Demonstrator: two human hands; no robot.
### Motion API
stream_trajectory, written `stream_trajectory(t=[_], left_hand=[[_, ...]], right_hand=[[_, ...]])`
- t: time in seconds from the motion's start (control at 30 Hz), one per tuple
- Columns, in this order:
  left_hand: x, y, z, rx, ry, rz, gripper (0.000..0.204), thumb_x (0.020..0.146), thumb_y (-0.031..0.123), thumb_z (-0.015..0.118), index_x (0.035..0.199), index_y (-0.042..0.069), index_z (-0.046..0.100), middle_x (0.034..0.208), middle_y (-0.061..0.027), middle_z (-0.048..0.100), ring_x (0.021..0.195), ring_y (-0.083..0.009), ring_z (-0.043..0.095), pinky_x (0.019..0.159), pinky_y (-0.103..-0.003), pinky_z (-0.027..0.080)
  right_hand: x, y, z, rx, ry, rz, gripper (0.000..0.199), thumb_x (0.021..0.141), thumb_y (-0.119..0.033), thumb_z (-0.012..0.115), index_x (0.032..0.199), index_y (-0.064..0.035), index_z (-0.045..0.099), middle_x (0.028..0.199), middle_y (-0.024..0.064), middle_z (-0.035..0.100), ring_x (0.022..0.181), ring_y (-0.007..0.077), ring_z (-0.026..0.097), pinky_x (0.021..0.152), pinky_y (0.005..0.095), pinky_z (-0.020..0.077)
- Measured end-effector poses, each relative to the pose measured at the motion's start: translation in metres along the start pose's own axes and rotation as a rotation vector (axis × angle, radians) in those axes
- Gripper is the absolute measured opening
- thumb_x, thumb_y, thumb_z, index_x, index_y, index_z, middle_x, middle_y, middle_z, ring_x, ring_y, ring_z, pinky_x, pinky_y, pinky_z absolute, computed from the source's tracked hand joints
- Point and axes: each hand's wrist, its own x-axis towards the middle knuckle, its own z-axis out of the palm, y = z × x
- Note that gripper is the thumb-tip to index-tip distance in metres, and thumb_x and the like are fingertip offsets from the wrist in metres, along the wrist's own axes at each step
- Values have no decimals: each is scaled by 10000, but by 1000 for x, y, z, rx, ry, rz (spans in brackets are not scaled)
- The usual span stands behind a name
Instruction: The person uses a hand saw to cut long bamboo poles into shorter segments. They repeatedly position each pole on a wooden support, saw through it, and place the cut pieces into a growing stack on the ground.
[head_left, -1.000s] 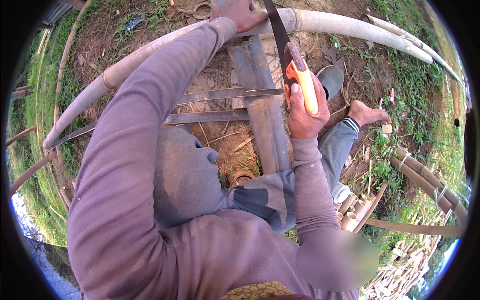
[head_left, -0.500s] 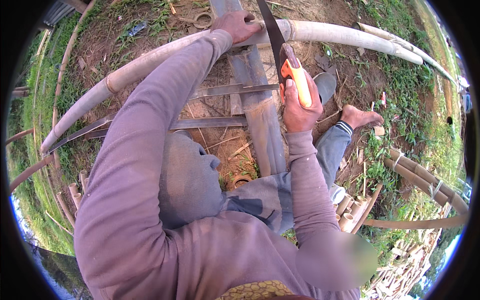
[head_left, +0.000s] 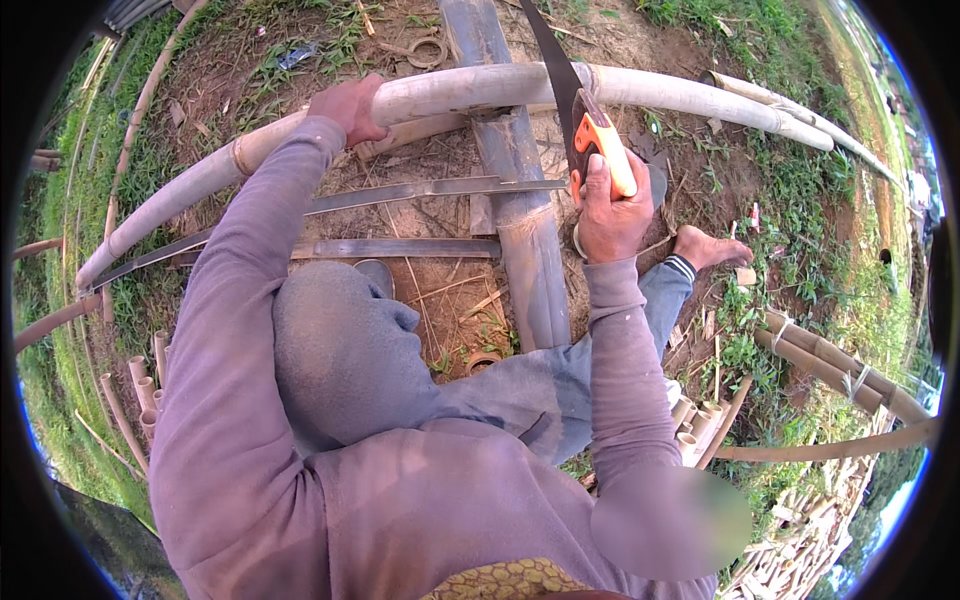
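A long pale bamboo pole [head_left: 470,88] lies crosswise in front of me, over a dark grooved beam [head_left: 530,255]. My left hand [head_left: 347,107] is wrapped over the pole, left of the beam. In my right hand [head_left: 613,208] is the orange handle of a hand saw [head_left: 563,85], gripped with the thumb along its side. The dark blade points away from me and passes across the pole just right of the beam; whether its teeth touch the bamboo I cannot tell.
Flat dark strips [head_left: 400,248] run left from the beam, near my bent knee. Cut bamboo tubes [head_left: 703,425] stand at right, with more at left. Tied bamboo poles [head_left: 830,365] lie further right, above a heap of split pieces [head_left: 800,540]. A bamboo ring [head_left: 427,52] lies beyond the pole.
My left hand has slid left along the pole, away from the beam. The saw and my right hand have shifted slightly right and nearer to me.
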Motion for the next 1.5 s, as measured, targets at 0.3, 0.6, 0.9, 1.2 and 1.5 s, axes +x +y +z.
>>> stream_trajectory(t=[0.3, 0.6, 0.9, 1.2, 1.5], left_hand=[[-5, -5, 1, 24, 36, 27, 681, 792, 478, 860, 1296, 143, 547, 1223, -177, 735, 1139, -408, 715, 978, -528, 570], [-1, -2, 0, 1, 36, 29, 689, 769, 436, 864, 1312, 151, 548, 1205, -170, 738, 1134, -406, 709, 958, -531, 563], [-10, -5, -2, -22, 37, 30, 617, 808, 437, 858, 1264, 137, 570, 1202, -147, 749, 1149, -380, 714, 970, -513, 570], [0, -2, -1, -13, 9, 28, 657, 759, 412, 856, 1287, 161, 556, 1165, -158, 739, 1135, -400, 704, 952, -524, 562], [-6, -4, 2, 9, 34, 21, 636, 815, 448, 844, 1301, 140, 573, 1182, -140, 756, 1122, -367, 728, 976, -512, 576]], right_hand=[[-145, -38, -80, -232, 103, 42, 252, 1035, -171, 742, 1099, 25, 598, 804, 46, 657, 591, 68, 597, 577, 229, 514], [28, -16, 32, -147, 88, -11, 196, 1024, -153, 767, 1018, 1, 646, 768, -1, 652, 638, 63, 614, 558, 248, 504], [-155, -55, -80, -186, 46, 62, 207, 1034, -96, 701, 1141, 52, 602, 802, 56, 664, 631, 84, 623, 612, 263, 575], [57, -11, 41, -104, 57, 84, 179, 1027, -122, 756, 1045, 25, 655, 785, 14, 669, 648, 62, 641, 557, 247, 520], [-158, -40, -87, -131, 89, 99, 171, 1028, -78, 709, 1121, 47, 639, 811, 67, 697, 588, 84, 612, 548, 241, 515]])
